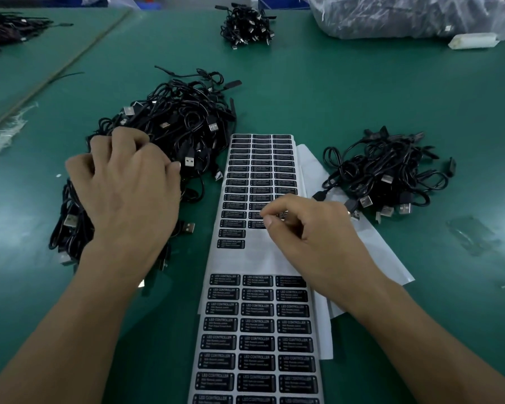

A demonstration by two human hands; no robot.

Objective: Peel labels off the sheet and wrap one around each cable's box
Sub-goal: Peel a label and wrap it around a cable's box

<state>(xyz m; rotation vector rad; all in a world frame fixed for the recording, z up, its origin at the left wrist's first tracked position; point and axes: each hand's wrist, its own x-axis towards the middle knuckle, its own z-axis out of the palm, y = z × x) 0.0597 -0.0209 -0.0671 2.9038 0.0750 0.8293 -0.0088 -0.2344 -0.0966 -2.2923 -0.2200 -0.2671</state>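
Over label sheet point(239, 258), right fingers point(270, 220) pinching label point(281, 214), left fingers point(123, 141) curled into cable pile point(187, 118), grip unclear

left hand point(126, 193): fingers spread on left cable pile point(181, 121), tips hidden
right hand point(312, 228): thumb and forefinger pinch a label point(281, 214) on label sheet point(257, 258)
right cable pile point(385, 170): beside sheet, on green table point(333, 97)

Black labels point(257, 325) with white print on white sheet point(263, 258), black cables point(184, 123), green table point(333, 97)
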